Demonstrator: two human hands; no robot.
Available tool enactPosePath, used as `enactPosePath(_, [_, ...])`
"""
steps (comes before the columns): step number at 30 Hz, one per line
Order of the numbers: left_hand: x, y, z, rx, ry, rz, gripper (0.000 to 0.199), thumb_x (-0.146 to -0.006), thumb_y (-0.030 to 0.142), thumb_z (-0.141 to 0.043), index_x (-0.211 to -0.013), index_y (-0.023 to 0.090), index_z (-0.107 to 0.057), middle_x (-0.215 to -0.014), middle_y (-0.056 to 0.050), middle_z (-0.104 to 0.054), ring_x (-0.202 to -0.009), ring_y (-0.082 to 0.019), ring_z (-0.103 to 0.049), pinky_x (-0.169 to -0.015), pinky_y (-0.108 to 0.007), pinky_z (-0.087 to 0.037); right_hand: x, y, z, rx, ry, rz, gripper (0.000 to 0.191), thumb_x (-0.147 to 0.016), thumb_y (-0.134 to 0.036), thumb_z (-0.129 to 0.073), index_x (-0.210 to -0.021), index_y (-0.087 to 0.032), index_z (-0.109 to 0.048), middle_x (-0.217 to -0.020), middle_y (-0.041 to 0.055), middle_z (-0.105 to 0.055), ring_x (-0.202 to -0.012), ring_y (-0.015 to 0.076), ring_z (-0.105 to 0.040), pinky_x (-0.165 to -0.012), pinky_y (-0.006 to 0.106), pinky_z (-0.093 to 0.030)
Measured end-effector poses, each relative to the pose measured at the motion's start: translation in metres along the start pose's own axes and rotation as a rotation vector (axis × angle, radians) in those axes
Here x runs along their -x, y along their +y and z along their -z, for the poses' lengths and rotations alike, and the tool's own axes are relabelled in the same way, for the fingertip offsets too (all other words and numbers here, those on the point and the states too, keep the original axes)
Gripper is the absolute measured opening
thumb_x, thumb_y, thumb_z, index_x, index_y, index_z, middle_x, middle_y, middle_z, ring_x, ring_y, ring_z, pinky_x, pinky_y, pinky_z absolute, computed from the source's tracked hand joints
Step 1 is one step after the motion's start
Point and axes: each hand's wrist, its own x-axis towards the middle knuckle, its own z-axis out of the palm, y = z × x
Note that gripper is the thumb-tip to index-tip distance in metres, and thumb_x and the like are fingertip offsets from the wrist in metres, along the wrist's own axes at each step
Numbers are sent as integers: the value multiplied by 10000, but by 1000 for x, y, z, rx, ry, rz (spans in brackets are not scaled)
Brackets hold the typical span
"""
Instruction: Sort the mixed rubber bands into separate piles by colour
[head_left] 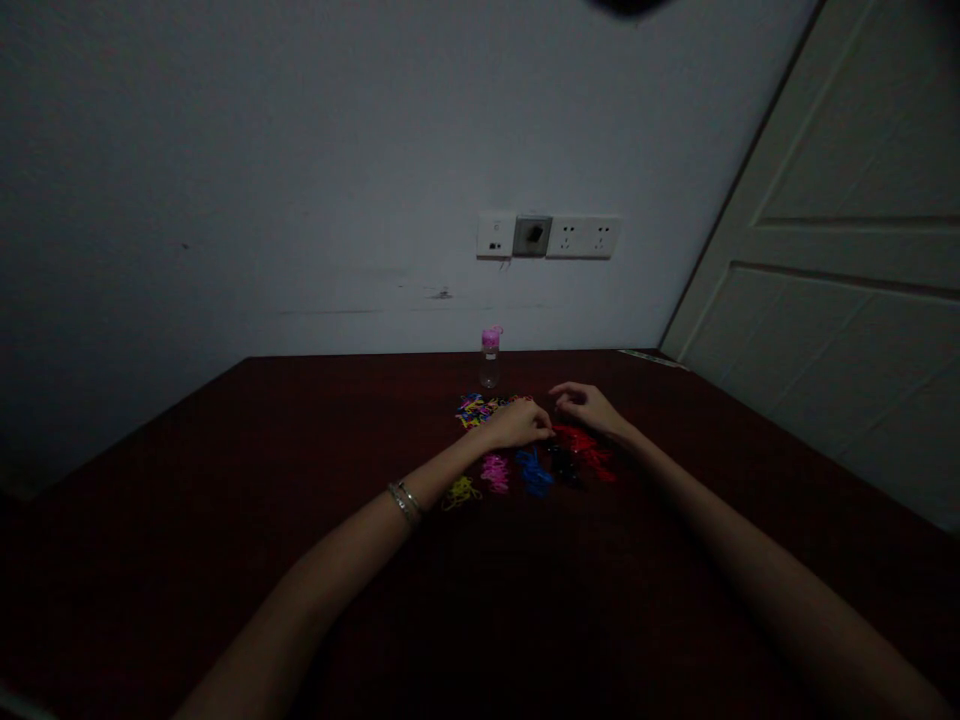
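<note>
Small coloured bands lie in piles on the dark red table: yellow bands (462, 492), pink bands (495, 473), blue bands (534, 474), black bands (563, 463) and red bands (595, 457). Behind them is a mixed pile (474, 410), partly covered by my left hand (519, 424). The left fingers are pinched together above the black and red bands; what they hold, if anything, is too small to make out. Just behind the red bands is my right hand (587, 405), its fingers curled and thumb and fingertips apart, with nothing visible between them.
A clear bottle with a pink lid (490, 360) stands upright behind the mixed pile on the table (360, 400). Beyond the table's back edge, the wall carries a row of sockets (583, 238). A pale panelled door (832, 240) is at the right.
</note>
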Motion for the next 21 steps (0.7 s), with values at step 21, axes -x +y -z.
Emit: enactPosePath(21, [58,-126,57,222,513,460,400,-733,409,-437,-636,93,-661,-533,-18,-559,-524,-105,-447,-530,-215,-310,-38,-37,-13,488,-352,111,281,-659,-152,-528,-910,-150,-653,-844,52,-669,-743,159,-590,-661,228,-430])
